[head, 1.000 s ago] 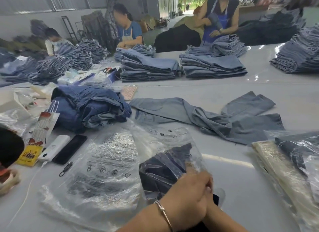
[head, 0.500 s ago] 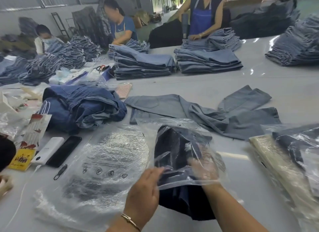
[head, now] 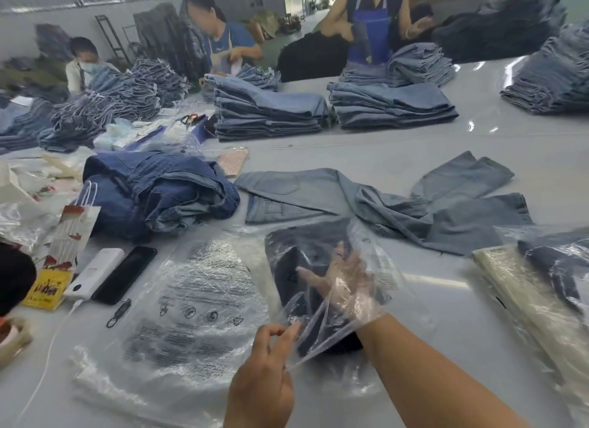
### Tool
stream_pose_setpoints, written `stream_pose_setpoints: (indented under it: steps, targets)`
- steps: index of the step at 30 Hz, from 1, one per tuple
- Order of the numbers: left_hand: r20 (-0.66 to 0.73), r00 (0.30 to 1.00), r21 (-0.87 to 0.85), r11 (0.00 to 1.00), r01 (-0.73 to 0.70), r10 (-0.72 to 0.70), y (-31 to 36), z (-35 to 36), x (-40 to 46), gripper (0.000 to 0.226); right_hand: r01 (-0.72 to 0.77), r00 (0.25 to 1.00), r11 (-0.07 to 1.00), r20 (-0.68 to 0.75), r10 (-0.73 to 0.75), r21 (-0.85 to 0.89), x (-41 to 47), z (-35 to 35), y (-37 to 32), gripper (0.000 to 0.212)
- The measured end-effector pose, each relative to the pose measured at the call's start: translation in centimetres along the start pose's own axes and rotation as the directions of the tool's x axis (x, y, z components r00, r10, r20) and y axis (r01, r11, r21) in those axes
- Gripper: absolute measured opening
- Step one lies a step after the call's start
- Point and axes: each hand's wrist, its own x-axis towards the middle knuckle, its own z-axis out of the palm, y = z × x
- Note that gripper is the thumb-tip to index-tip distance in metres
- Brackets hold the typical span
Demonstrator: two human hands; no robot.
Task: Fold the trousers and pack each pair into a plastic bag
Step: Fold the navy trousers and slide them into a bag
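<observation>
trousers (head: 299, 268) under spread right fingers (head: 310, 273), left hand (head: 267, 360) pinching bag (head: 318, 319).

Three workers (head: 220, 42) are seen across the table, two hands (head: 261, 383) (the wearer's own), and one black phone (head: 124, 274).
</observation>
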Motion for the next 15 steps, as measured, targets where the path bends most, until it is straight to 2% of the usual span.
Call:
stream_pose_setpoints:
  steps: [1, 2, 3, 4, 5, 7, 8, 9, 11, 13, 14, 15]
  targets:
    - [-0.022, 0.998, 0.050, 0.997, 0.056, -0.055, -0.8, 0.1, 0.3, 0.073, -0.001, 1.000, 0.985, -0.024, -0.003, -0.170, -0.1, 0.5, 0.6, 0.092]
    - [-0.006, 0.995, 0.093, 0.990, 0.103, -0.103, -1.2, 0.0, 0.3, 0.073, 0.031, 1.000, 0.975, 0.003, -0.031, -0.220, -0.8, 0.9, 1.7, 0.089]
    - [0.013, 0.991, 0.138, 0.982, 0.127, -0.130, -1.8, 0.2, 0.4, 0.073, 0.087, 0.996, 0.970, 0.012, -0.087, -0.226, -1.5, 1.5, 3.5, 0.080]
    - [0.026, 0.990, 0.163, 0.977, 0.134, -0.140, -2.4, 0.8, 0.3, 0.074, 0.155, 0.985, 0.952, -0.038, -0.171, -0.265, -2.8, 1.8, 4.8, 0.066]
    - [0.040, 0.990, 0.166, 0.978, 0.125, -0.133, -2.7, 1.1, 0.1, 0.076, 0.264, 0.932, 0.906, -0.156, -0.329, -0.330, -4.1, 2.3, 5.9, 0.055]
    - [0.120, 0.989, 0.165, 0.984, 0.069, -0.089, -2.8, 1.3, -0.7, 0.082, 0.431, 0.760, 0.814, -0.330, -0.560, -0.389, -5.4, 2.7, 7.3, 0.045]
    - [0.106, 0.994, 0.164, 0.986, 0.013, -0.031, -2.9, 1.4, -1.0, 0.085, 0.515, 0.644, 0.773, -0.427, -0.634, -0.371, -5.5, 2.6, 7.2, 0.047]
    - [0.078, 0.997, 0.179, 0.984, -0.023, 0.010, -3.1, 1.5, -1.2, 0.088, 0.537, 0.576, 0.758, -0.495, -0.651, -0.371, -5.4, 2.6, 7.3, 0.049]
    - [0.031, 0.999, 0.204, 0.979, -0.025, 0.019, -3.6, 2.2, -1.9, 0.089, 0.463, 0.595, 0.732, -0.437, -0.675, -0.500, -5.9, 2.9, 8.2, 0.058]
    - [0.034, 0.999, 0.193, 0.981, 0.024, -0.032, -3.8, 3.0, -2.6, 0.089, 0.408, 0.702, 0.661, -0.246, -0.668, -0.630, -6.9, 2.6, 10.0, 0.064]
    - [0.032, 0.997, 0.190, 0.980, 0.057, -0.065, -3.7, 3.4, -3.0, 0.088, 0.406, 0.744, 0.614, -0.145, -0.652, -0.677, -7.9, 2.5, 10.9, 0.062]
    - [0.029, 0.996, 0.181, 0.981, 0.073, -0.080, -3.6, 3.7, -3.4, 0.088, 0.426, 0.756, 0.580, -0.079, -0.650, -0.695, -9.0, 2.2, 11.6, 0.054]
